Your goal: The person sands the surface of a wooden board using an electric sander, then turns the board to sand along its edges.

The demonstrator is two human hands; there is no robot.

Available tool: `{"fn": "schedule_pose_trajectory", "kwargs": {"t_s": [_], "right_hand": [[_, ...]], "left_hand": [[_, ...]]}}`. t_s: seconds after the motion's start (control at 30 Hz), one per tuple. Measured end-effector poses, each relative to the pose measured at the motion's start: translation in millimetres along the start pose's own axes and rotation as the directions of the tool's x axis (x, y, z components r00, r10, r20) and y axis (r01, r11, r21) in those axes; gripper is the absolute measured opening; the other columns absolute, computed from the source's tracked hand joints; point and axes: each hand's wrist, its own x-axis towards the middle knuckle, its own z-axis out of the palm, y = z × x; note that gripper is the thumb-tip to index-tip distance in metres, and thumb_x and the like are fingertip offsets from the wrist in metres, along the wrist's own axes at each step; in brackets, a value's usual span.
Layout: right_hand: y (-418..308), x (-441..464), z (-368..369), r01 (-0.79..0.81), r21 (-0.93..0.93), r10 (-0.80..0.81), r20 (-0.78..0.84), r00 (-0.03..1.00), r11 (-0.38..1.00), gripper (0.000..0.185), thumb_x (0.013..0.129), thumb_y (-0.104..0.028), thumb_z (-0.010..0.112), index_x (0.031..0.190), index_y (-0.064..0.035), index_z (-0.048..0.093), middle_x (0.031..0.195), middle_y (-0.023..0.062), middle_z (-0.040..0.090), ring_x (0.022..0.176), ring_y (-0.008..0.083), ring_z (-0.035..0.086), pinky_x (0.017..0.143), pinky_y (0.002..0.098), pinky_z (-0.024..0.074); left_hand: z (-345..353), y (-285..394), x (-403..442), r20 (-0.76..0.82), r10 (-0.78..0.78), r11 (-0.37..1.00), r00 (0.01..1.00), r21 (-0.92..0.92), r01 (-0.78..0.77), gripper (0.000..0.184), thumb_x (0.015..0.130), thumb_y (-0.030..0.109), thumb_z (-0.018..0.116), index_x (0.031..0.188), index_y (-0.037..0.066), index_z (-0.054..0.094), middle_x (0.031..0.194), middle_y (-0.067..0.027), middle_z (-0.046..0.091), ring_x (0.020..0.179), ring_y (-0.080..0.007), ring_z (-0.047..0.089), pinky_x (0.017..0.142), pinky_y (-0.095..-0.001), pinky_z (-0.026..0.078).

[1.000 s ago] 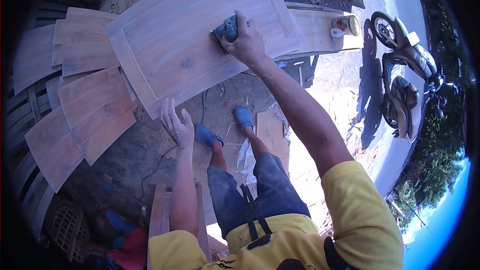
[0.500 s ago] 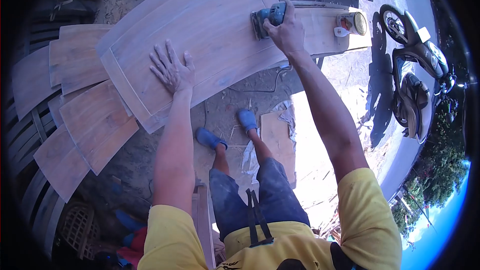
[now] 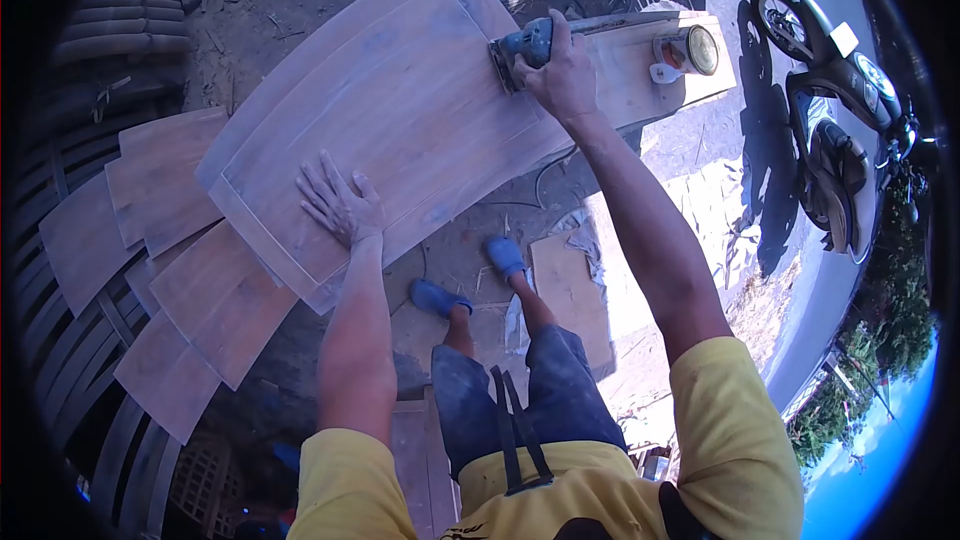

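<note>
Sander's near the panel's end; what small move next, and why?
I'd probably slide the sander toward the left hand: it sits near the end of the panel, gripped by the right hand, with more panel surface lying leftward.

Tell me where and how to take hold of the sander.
The sander is probably best gripped around its rounded upper body, coming from above and the person's right, as the right hand does. That bulging body gives palm and fingers something to wrap, while the flat-looking base sits against the wooden panel, leaving little there to hold.
</note>
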Motion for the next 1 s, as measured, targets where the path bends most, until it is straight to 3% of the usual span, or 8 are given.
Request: {"fn": "schedule_pose_trajectory", "kwargs": {"t_s": [0.2, 0.3, 0.47, 0.63, 0.7, 0.8, 0.9, 1.0], "right_hand": [[34, -75, -34, 0.175, 0.018, -0.175, 0.126, 0.976, 0.984, 0.091, 0.082, -0.028, 0.086, 0.159, -0.0147, 0.04, 0.115, 0.025, 0.06, 0.089, 0.0473, 0.072, 0.076, 0.0549, 0.0616], [39, -78, -41, 0.058, -0.016, -0.055, 0.174, 0.983, 0.998, 0.089, 0.081, -0.025, 0.088, 0.157, -0.0095, 0.044, 0.119, 0.0249, 0.062, 0.099, 0.0447, 0.069, 0.085, 0.0528, 0.0576], [11, 20, 0, 0.22, 0.016, -0.221, 0.029, 0.975, 0.975, 0.088, 0.081, -0.031, 0.088, 0.156, -0.0119, 0.046, 0.118, 0.0264, 0.064, 0.097, 0.046, 0.07, 0.084, 0.0546, 0.0595], [-58, 131, 35, 0.254, -0.101, -0.25, 0.047, 0.967, 0.962, 0.091, 0.079, -0.042, 0.085, 0.157, -0.0177, 0.045, 0.118, 0.0301, 0.063, 0.092, 0.0516, 0.074, 0.081, 0.0558, 0.0635], [-73, 143, 35, 0.251, 0.048, -0.254, 0.084, 0.964, 0.967, 0.081, 0.085, -0.032, 0.076, 0.154, -0.0073, 0.043, 0.116, 0.0362, 0.066, 0.102, 0.0534, 0.071, 0.089, 0.0573, 0.0601], [-59, 111, 20, 0.228, 0.035, -0.231, 0.134, 0.964, 0.973, 0.085, 0.088, -0.039, 0.079, 0.157, -0.0117, 0.039, 0.123, 0.0331, 0.066, 0.103, 0.0517, 0.072, 0.088, 0.0569, 0.0608], [-10, 63, 13, 0.28, -0.028, -0.277, 0.073, 0.958, 0.96, 0.09, 0.079, -0.038, 0.086, 0.157, -0.0186, 0.045, 0.116, 0.0292, 0.063, 0.092, 0.0502, 0.074, 0.08, 0.0559, 0.0628], [33, 6, -13, 0.312, 0.042, -0.314, 0.032, 0.949, 0.949, 0.09, 0.08, -0.033, 0.088, 0.158, -0.0169, 0.044, 0.115, 0.0268, 0.062, 0.091, 0.0471, 0.072, 0.076, 0.0551, 0.0615]], "left_hand": [[0, 0, 1, 0.005, -0.002, 1.0, 1.0, 0.009, 0.001, 0.077, 0.102, 0.043, 0.055, 0.172, 0.024, 0.028, 0.179, -0.0145, 0.02, 0.166, -0.041, 0.013, 0.131, -0.0627, 0.009], [-1, 0, 0, 0.011, -0.004, 1.0, 1.0, 0.009, 0.004, 0.077, 0.102, 0.042, 0.056, 0.172, 0.025, 0.028, 0.179, -0.0141, 0.019, 0.166, -0.0408, 0.014, 0.131, -0.0627, 0.009], [-2, 0, 1, 0.019, -0.005, 1.0, 1.0, 0.007, 0.004, 0.078, 0.102, 0.042, 0.056, 0.172, 0.025, 0.028, 0.18, -0.0139, 0.018, 0.165, -0.0407, 0.014, 0.131, -0.0627, 0.009], [0, 2, 1, 0.012, 0.013, 1.0, 1.0, 0.003, -0.013, 0.078, 0.102, 0.041, 0.056, 0.172, 0.024, 0.028, 0.18, -0.0142, 0.018, 0.166, -0.0407, 0.014, 0.131, -0.0625, 0.009], [-2, 1, 2, 0.02, -0.001, 1.0, 1.0, 0.015, 0.001, 0.078, 0.102, 0.041, 0.055, 0.172, 0.024, 0.028, 0.179, -0.0146, 0.018, 0.166, -0.0408, 0.013, 0.132, -0.062, 0.008], [-2, 1, 0, 0.018, 0.002, 1.0, 1.0, 0.006, -0.002, 0.077, 0.102, 0.042, 0.054, 0.172, 0.024, 0.028, 0.179, -0.015, 0.019, 0.166, -0.0409, 0.013, 0.132, -0.0617, 0.007], [-2, 1, 0, 0.008, -0.001, 1.0, 1.0, -0.02, 0.002, 0.074, 0.103, 0.042, 0.054, 0.172, 0.025, 0.029, 0.179, -0.0147, 0.02, 0.166, -0.0402, 0.012, 0.131, -0.0632, 0.009], [-2, 0, 0, -0.002, 0.002, 1.0, 1.0, -0.023, -0.002, 0.075, 0.103, 0.042, 0.054, 0.172, 0.026, 0.029, 0.179, -0.0143, 0.02, 0.165, -0.0402, 0.013, 0.131, -0.0634, 0.009]]}}
